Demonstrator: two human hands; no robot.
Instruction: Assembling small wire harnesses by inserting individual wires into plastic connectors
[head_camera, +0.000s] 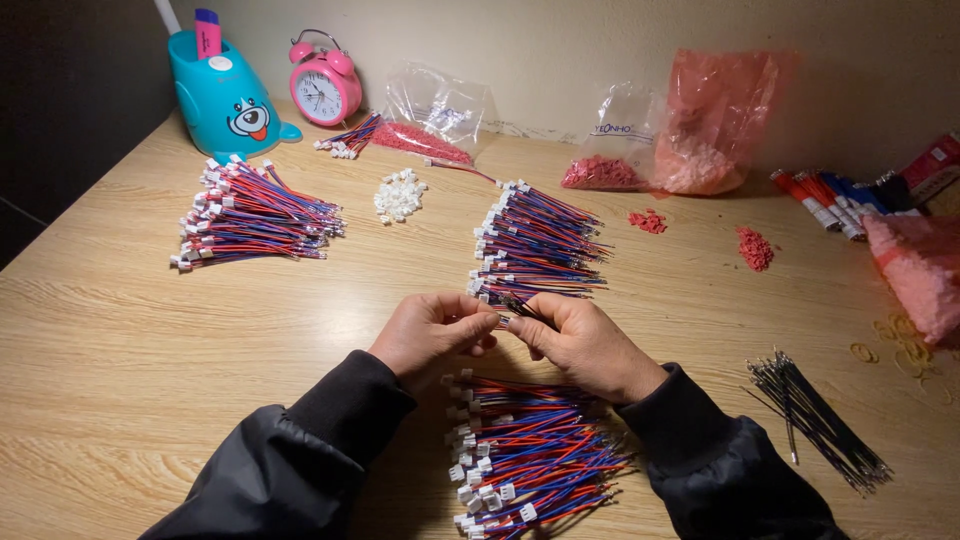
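Observation:
My left hand (432, 330) and my right hand (580, 342) meet at the middle of the wooden table (120, 340), fingertips pinched together on a thin dark wire (518, 306) between them. Just below my wrists lies a pile of red and blue wires with white plug ends (520, 455). A second such pile (535, 245) lies right behind my fingers. Both arms wear black sleeves.
A third wire pile (255, 215) lies at the left. Loose white plugs (400, 195), red bits (755, 247), plastic bags (715, 125), a pink alarm clock (325, 85), a blue pen holder (225, 100), black wires (815, 415) and rubber bands (900, 345) sit around.

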